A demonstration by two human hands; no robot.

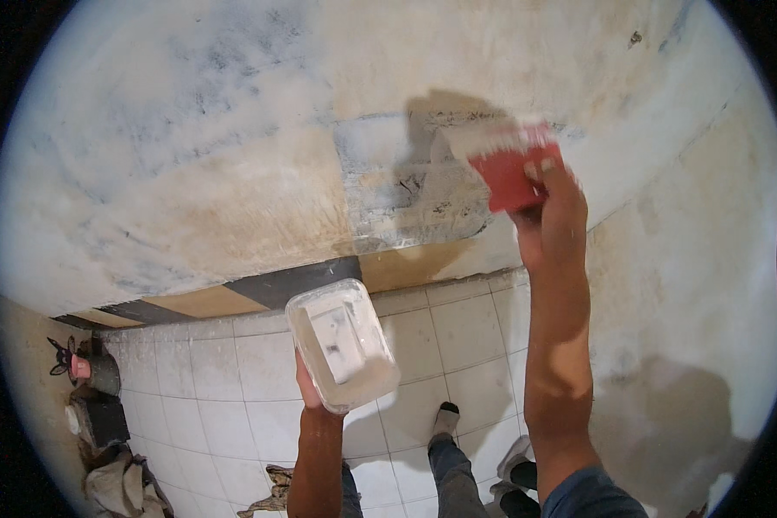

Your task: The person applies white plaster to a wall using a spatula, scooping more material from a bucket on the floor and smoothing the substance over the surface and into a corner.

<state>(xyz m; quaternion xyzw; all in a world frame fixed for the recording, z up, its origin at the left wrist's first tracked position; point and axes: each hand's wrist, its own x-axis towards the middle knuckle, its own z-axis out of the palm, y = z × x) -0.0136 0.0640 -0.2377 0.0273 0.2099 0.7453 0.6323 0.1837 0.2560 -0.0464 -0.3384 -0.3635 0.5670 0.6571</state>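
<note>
My right hand [554, 203] grips a red plastic spreader [514, 179] at the wall [259, 112], its edge smeared white and blurred by motion. Whether that edge touches the plaster is hard to tell. Around it the wall is patchy, with white filler, bare beige and dark scuffed areas. Lower down, my left hand [309, 384] holds a white rectangular tub [343, 345] from its left side, partly hidden behind it. Whitish paste coats the tub's inner walls and bottom.
Pale square tiles [268, 375] cover the floor. A second wall [665, 285] stands close on the right. Along the left lie a dark box [101, 420], a grey pot [104, 375] and crumpled cloth [121, 488]. A brownish rag [276, 490] and several feet [446, 420] are below.
</note>
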